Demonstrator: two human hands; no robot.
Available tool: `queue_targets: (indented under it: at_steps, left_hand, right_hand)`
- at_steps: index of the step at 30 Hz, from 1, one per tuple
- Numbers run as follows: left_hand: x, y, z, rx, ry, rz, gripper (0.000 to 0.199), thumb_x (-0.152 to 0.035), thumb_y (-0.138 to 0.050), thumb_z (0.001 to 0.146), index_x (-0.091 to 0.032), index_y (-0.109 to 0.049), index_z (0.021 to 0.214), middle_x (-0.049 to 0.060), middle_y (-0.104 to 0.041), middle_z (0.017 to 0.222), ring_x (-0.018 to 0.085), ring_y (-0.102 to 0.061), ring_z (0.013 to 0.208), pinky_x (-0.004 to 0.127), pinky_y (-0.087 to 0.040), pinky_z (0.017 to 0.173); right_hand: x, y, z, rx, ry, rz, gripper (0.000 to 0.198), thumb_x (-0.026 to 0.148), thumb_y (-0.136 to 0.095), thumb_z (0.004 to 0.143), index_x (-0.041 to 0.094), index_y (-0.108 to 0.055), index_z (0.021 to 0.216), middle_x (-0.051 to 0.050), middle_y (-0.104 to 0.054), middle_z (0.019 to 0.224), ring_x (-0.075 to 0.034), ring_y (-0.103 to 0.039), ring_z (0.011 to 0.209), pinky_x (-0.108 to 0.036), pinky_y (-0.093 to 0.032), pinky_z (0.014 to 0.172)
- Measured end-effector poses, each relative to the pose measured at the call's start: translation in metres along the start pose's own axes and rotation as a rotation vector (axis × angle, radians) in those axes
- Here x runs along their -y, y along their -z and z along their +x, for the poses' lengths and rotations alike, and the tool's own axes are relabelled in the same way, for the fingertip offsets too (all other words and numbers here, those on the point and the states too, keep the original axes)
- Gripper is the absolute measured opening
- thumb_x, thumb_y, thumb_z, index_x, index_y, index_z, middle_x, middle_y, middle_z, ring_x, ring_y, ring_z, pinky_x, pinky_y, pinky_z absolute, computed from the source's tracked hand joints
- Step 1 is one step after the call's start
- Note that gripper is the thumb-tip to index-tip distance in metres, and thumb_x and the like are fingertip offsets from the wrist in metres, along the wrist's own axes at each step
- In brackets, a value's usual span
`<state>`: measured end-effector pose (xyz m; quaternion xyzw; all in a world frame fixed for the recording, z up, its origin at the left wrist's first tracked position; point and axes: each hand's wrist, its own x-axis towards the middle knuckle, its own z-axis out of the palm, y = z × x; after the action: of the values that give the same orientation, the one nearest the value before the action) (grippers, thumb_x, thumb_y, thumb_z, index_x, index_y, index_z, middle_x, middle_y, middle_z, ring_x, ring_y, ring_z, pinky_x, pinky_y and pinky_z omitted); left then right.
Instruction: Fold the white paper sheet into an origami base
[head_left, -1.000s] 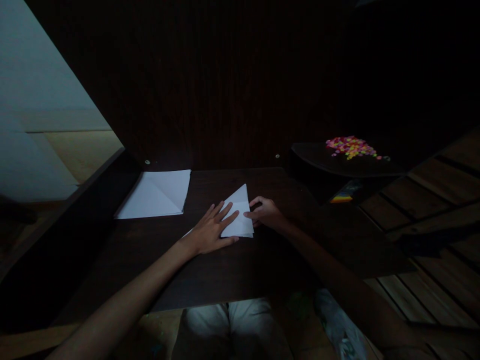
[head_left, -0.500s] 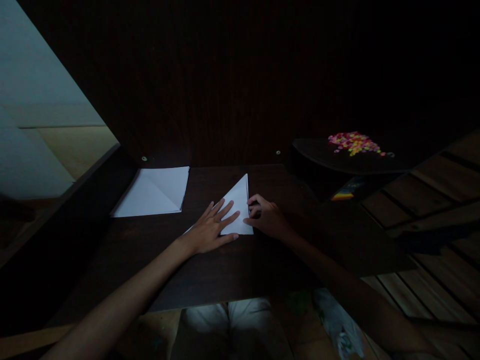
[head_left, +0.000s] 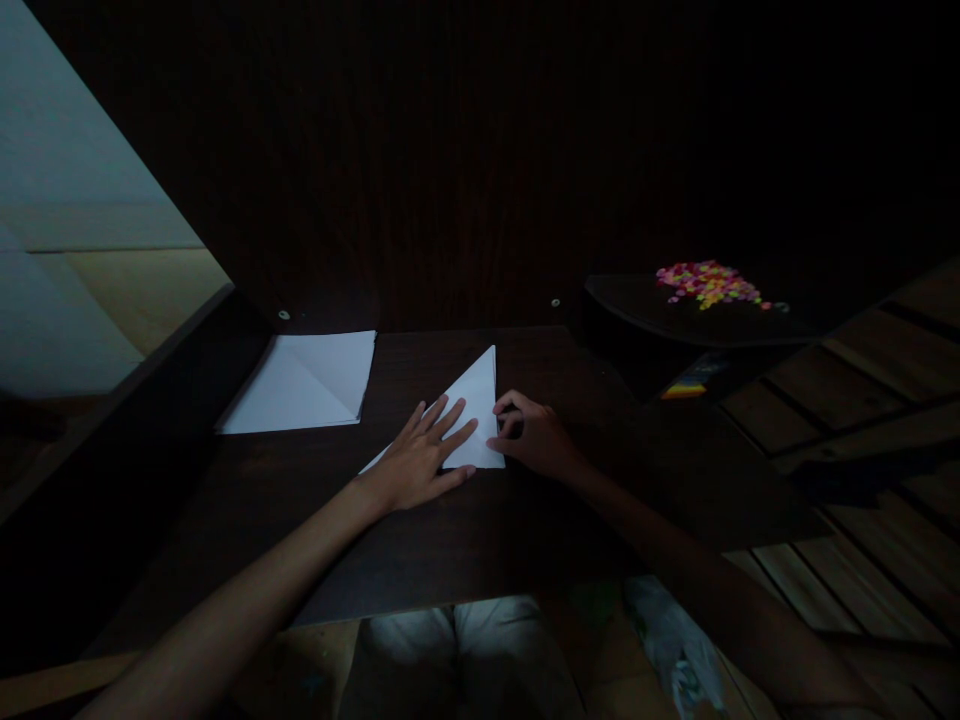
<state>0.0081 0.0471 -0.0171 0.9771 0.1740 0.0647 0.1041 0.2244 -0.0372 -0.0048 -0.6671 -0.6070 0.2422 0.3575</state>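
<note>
A sheet of white paper (head_left: 475,392), folded into a triangle, lies on the dark desk with its tip pointing away from me. My left hand (head_left: 420,458) rests flat across its left part, fingers spread, and hides some of it. At the right edge of the triangle is my right hand (head_left: 534,432), its fingers curled and the thumb resting on the paper, pinching that edge. The layers along this side stand slightly apart near the tip. To the left lies a stack of white paper (head_left: 304,380), with a diagonal crease on the top sheet.
A heap of small pink, red and yellow pieces (head_left: 709,284) sits on a rounded dark shelf (head_left: 622,300) at the right. A dark panel (head_left: 420,180) rises behind the desk (head_left: 405,560). Low at the right is a plastic bag (head_left: 675,640).
Both hands stay almost in place on the folded paper. The whole view has shifted very slightly.
</note>
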Motion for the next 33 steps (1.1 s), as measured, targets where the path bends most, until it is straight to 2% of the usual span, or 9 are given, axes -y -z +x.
queue_targets:
  at_steps: [8,30,33]
  left_hand:
    - [0.0,-0.001,0.0,-0.01,-0.021,0.007,0.063,-0.055,-0.043,0.096,-0.027,-0.029,0.151,0.009,-0.015,0.161,0.033,-0.006,0.148,0.059,-0.012,0.117]
    - [0.001,-0.002,-0.001,0.006,-0.037,-0.014,0.067,-0.057,-0.041,0.096,-0.026,-0.025,0.152,0.011,-0.013,0.161,0.033,-0.005,0.148,0.056,-0.012,0.118]
    - [0.001,-0.003,-0.002,0.001,-0.034,0.001,0.061,-0.054,-0.036,0.098,-0.027,-0.026,0.152,0.009,-0.014,0.161,0.031,-0.006,0.148,0.054,-0.012,0.119]
  right_hand:
    - [-0.006,0.001,0.001,0.02,0.008,0.014,0.031,0.021,-0.077,0.064,0.024,-0.055,0.085,0.007,-0.067,0.064,-0.016,-0.067,0.061,-0.028,-0.045,0.063]
    - [-0.011,0.001,0.001,0.05,0.003,0.079,0.023,0.02,-0.077,0.066,0.023,-0.058,0.079,0.005,-0.066,0.064,-0.016,-0.066,0.062,-0.029,-0.048,0.064]
    - [-0.014,0.0,0.001,0.048,0.025,0.083,0.022,0.021,-0.077,0.066,0.022,-0.059,0.079,0.005,-0.066,0.065,-0.016,-0.066,0.062,-0.029,-0.049,0.063]
